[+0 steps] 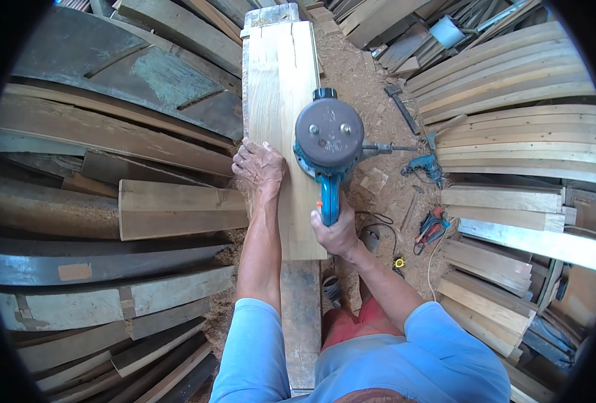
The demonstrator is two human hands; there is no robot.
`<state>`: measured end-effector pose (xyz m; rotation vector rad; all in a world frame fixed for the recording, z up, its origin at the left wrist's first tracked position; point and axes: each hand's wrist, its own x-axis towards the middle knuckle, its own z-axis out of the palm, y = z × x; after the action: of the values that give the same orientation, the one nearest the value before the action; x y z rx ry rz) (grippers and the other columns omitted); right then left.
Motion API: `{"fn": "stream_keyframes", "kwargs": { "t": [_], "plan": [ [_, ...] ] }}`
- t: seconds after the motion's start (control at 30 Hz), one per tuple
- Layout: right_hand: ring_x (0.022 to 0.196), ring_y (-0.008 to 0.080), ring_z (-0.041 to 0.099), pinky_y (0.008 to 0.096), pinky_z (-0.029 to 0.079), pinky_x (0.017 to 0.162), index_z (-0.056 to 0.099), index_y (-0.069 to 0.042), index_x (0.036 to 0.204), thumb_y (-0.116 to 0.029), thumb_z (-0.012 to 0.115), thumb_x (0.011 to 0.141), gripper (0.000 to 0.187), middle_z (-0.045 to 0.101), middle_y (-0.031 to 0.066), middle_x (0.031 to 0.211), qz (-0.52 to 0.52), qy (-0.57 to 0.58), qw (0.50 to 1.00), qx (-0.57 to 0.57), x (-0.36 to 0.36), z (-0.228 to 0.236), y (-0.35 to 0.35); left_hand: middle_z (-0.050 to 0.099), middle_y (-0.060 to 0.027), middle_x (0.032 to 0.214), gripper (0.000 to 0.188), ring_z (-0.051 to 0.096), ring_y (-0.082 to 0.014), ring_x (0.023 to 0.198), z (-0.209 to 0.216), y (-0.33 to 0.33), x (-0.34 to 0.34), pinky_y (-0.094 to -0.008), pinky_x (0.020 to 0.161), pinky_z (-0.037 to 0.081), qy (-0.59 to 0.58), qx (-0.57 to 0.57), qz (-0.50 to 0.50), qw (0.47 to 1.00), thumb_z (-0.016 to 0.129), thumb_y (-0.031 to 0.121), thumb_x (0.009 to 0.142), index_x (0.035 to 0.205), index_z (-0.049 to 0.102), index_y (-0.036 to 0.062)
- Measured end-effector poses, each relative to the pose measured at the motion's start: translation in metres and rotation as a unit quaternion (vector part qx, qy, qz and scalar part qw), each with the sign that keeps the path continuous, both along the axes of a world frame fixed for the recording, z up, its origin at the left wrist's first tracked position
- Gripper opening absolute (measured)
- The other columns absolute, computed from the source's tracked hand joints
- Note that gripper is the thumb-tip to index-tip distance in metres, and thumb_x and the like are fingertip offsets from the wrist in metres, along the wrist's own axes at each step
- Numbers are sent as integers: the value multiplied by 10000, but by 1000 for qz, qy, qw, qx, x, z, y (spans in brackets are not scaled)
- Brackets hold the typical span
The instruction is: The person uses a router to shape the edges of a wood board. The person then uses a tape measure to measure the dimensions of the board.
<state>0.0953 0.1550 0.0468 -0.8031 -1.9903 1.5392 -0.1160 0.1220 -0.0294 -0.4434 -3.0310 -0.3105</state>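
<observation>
1. work in hand: a long pale plank (271, 80) lies lengthwise on a weathered bench (301, 322), directly before the person. a blue power tool (329, 133) with a round grey top sits at its right side, partly over the edge; the step appears to be a pass of this tool along that edge.
2. right hand (336, 230): fingers wrapped around the tool's rear handle, closed on it.
3. left hand (259, 164): laid at the plank's left edge, fingers bent and fairly close together, thumb apart on the upper face; whether they pinch the edge from below cannot be told.
4. next move, by judgement: it calls for a level tool, steady pressure from the right hand, and the left hand kept clear of the cutter, which is hidden here.
5. edges and room: the plank's upper face is bare ahead of the tool. to the right runs a strip of shavings-covered floor (358, 67), with a hammer (402, 109) and a blue drill (424, 168) near the far stacks. to the left, a short board (184, 209) ends near the plank, leaving less room; their relative heights cannot be judged.
</observation>
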Motion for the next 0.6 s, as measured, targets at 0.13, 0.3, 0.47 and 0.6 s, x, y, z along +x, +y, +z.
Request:
{"fn": "stream_keyframes", "kwargs": {
  "t": [0.13,0.3,0.47,0.6],
  "plan": [
    [873,309,737,402,569,776,525,-3,1257,-67,683,817,472,702,179,973,-2,-2,1000,13,-51,-12,49,590,-240,1286,568,533,-404,1194,0,32,-22,-559,1007,401,-10,-5,28,1000,553,355,971,1382,481,-31],
    [826,276,713,391,552,773,586,-22,1142,-65,673,805,350,687,155,912,-25,24,999,34,-118,-16,112,551,-249,1375,611,495,-405,1267,-4,47,-35,-557,1063,371,-11,-1,26,1000,578,328,956,1407,456,-65],
    [832,274,702,384,550,792,597,-24,1148,-45,649,792,361,679,140,936,-20,51,998,37,-181,-18,168,480,-266,1486,598,419,-418,1395,-21,40,-37,-573,1133,324,35,8,9,999,585,295,949,1405,452,-69],
    [878,236,679,358,543,818,607,-28,1157,-49,656,785,376,676,123,969,-25,79,995,58,-231,-28,212,438,-269,1525,604,395,-420,1420,-19,40,-37,-579,1155,295,16,-5,8,1000,560,298,956,1420,439,-69]
  ]
}}
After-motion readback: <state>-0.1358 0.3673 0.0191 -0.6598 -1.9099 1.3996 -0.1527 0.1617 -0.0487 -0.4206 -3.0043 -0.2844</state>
